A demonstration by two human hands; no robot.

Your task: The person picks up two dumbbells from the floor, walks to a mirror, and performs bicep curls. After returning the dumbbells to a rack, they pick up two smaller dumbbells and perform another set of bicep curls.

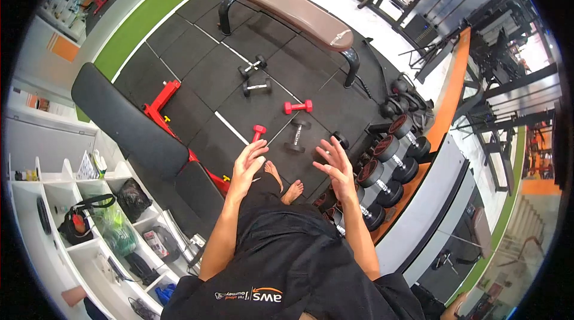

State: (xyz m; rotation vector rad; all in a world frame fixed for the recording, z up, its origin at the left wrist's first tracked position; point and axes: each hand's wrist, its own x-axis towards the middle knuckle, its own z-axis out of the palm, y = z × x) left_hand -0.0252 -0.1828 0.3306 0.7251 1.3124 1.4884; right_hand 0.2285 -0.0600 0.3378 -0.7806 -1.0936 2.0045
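My left hand [247, 164] is raised in front of my body, fingers apart, holding nothing. Level with it on the other side, my right hand [335, 164] is also empty and open. Below on the dark floor, a small red dumbbell [259, 133] shows just beyond my left fingertips, and another red dumbbell [298, 106] lies farther off. Between the hands is a black and chrome dumbbell [297, 136]. A black dumbbell [340, 139] is partly hidden behind my right fingers. Two more black dumbbells [257, 87] [252, 67] lie farther away.
A brown flat bench [293, 6] stands at the far side. A black padded bench [128, 120] with a red frame is at the left, beside white cubbies [89, 248] holding bags. A rack of large dumbbells [388, 167] is close on the right.
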